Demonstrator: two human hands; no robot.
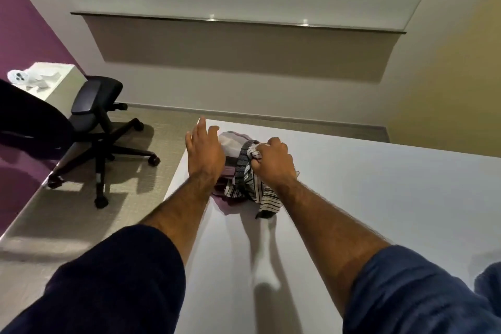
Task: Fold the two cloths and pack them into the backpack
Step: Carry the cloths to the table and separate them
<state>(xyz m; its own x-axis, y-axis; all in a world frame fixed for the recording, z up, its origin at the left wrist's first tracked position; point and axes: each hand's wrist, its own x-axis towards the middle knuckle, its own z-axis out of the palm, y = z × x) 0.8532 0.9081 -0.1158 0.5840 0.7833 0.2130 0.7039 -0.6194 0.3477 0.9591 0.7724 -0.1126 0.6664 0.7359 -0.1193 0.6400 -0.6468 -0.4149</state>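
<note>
Two crumpled cloths lie in a heap near the far left corner of the white table (352, 198). A black-and-white striped cloth (252, 187) is lifted at its top, where my right hand (273, 163) grips a bunch of it. Under and beside it lies a pale purple and maroon cloth (230, 144). My left hand (203, 149) hovers over the left side of the heap with fingers straight and spread, holding nothing. No backpack is in view.
A black office chair (95, 106) stands on the carpet to the left of the table. A white cabinet (54, 81) with small items on top sits by the purple wall. The table's left edge runs just beside the heap.
</note>
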